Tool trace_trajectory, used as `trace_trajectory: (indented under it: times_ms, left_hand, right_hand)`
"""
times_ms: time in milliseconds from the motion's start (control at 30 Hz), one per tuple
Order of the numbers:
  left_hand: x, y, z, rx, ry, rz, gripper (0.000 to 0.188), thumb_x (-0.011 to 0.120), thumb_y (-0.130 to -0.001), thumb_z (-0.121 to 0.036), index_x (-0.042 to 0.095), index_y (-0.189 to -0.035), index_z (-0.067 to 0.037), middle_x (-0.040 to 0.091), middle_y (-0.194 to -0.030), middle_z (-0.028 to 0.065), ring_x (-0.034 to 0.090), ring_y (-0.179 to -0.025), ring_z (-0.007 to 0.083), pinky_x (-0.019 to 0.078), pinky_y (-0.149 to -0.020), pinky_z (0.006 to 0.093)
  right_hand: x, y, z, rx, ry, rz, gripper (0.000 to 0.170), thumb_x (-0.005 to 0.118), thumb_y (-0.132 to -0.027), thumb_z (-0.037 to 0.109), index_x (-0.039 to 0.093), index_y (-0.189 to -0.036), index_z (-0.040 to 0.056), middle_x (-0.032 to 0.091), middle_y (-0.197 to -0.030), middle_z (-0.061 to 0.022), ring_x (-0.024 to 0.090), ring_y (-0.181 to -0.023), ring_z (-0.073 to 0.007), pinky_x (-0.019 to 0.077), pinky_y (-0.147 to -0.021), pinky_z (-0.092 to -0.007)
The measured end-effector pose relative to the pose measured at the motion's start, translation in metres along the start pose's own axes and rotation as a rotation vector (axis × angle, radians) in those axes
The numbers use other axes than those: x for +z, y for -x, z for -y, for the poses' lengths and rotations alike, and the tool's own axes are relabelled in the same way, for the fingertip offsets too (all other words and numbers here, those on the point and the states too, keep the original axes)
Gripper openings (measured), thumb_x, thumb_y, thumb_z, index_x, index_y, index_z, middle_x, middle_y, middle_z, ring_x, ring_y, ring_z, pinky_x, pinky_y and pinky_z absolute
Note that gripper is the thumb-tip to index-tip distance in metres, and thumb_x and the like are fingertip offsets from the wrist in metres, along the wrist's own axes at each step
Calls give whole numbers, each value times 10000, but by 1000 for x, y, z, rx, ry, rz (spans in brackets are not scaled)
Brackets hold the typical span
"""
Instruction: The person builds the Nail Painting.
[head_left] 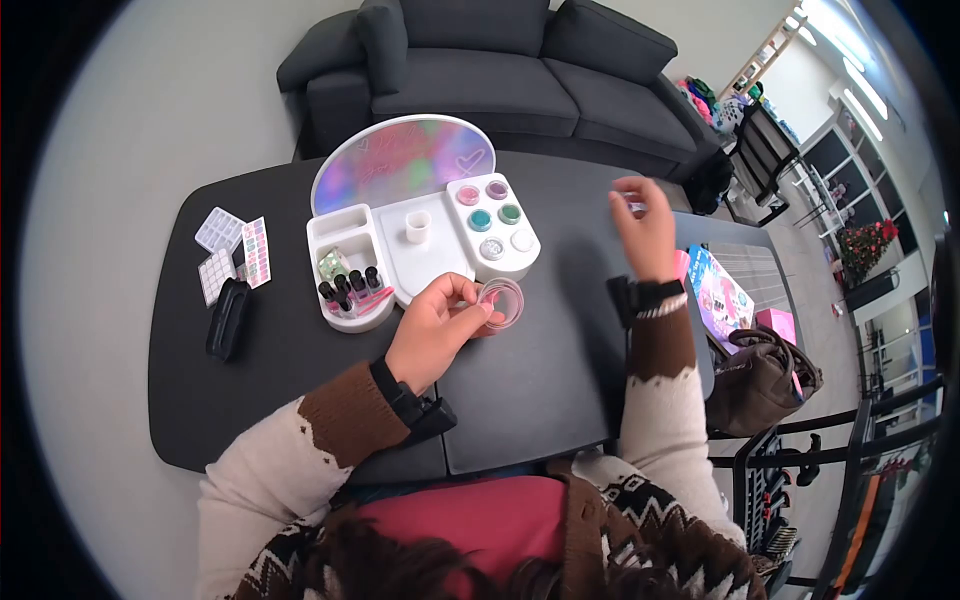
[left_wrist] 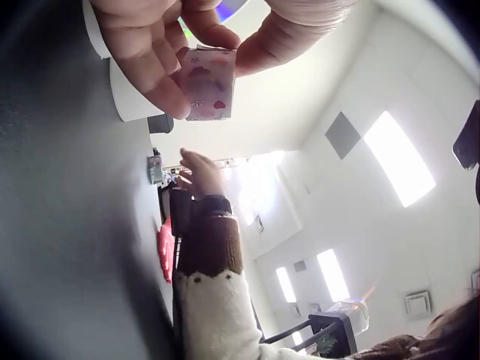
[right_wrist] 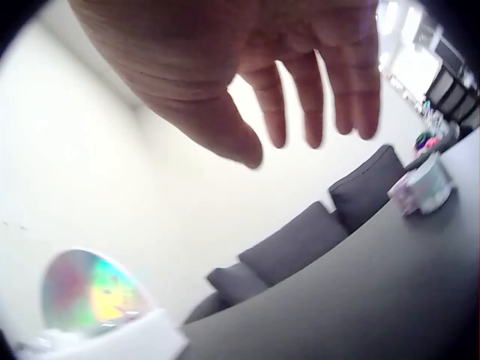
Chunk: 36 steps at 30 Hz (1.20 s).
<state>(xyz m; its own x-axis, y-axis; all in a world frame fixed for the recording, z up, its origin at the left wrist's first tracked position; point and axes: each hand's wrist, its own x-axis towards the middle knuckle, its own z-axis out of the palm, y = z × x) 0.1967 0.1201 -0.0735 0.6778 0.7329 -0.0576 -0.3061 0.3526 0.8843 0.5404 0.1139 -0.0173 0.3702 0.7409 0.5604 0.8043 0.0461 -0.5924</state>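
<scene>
My left hand (head_left: pixel 435 325) pinches a small clear round container (head_left: pixel 502 303) between thumb and fingers, over the table in front of the white organizer (head_left: pixel 428 262). Pink and red patterning shows on the container's side (left_wrist: pixel 211 84) in the left wrist view. Off to the right, my right hand (head_left: pixel 648 232) is raised above the table. Its fingers (right_wrist: pixel 311 97) hang apart and hold nothing in the right wrist view. Beyond it, small pale pink and whitish items (right_wrist: pixel 426 185) stand on the table; their details are blurred.
The organizer carries a small white cup (head_left: pixel 418 227), glitter pots (head_left: pixel 481 220), dark-capped bottles (head_left: pixel 350 290) and a rounded iridescent panel (head_left: pixel 400 160). At left lie a black case (head_left: pixel 229 318), a sticker sheet (head_left: pixel 256 252) and white trays (head_left: pixel 219 231). A brown bag (head_left: pixel 760 385) is at right.
</scene>
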Motion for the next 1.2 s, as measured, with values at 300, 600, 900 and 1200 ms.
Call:
trace_trajectory:
  times_ms: [300, 600, 900, 1200]
  left_hand:
    - [-1, -2, -3, -78, 86, -31, 182, 696, -1096, -148, 520, -1067, -115, 693, -1122, 37, 740, -1087, 166, 630, -996, 367]
    - [1, -1, -5, -71, 90, -79, 206, 695, -1096, -159, 567, -1223, -60, 716, -1161, 63, 755, -1108, 185, 651, -995, 366]
    - [-2, 2, -6, -78, 60, -183, 310, 677, -1112, -186, 636, -1362, -6, 766, -1233, 85, 755, -1107, 153, 651, -973, 332]
    - [0, 4, -2, -43, 85, -227, 303, 739, -1077, -160, 698, -1312, 27, 795, -1205, 118, 772, -1055, 151, 664, -887, 299]
  right_hand:
    - [-13, -26, -122, 290, 584, 108, 536, 821, -852, 172, 636, -1321, -12, 764, -1078, -281, 728, -1116, -455, 572, -992, -511]
    - [-5, 59, 112, -125, -683, 544, 402, 829, -853, -33, 730, -1235, 46, 756, -1173, -65, 740, -1102, -174, 603, -898, -316]
    - [19, 81, 132, -731, -43, 451, 384, 845, -800, 30, 753, -1154, 147, 735, -1088, -30, 727, -992, -268, 615, -824, -410]
    - [20, 92, 138, -585, 39, 477, 322, 841, -866, 84, 740, -1172, 107, 719, -1134, -64, 720, -978, -294, 612, -818, -409]
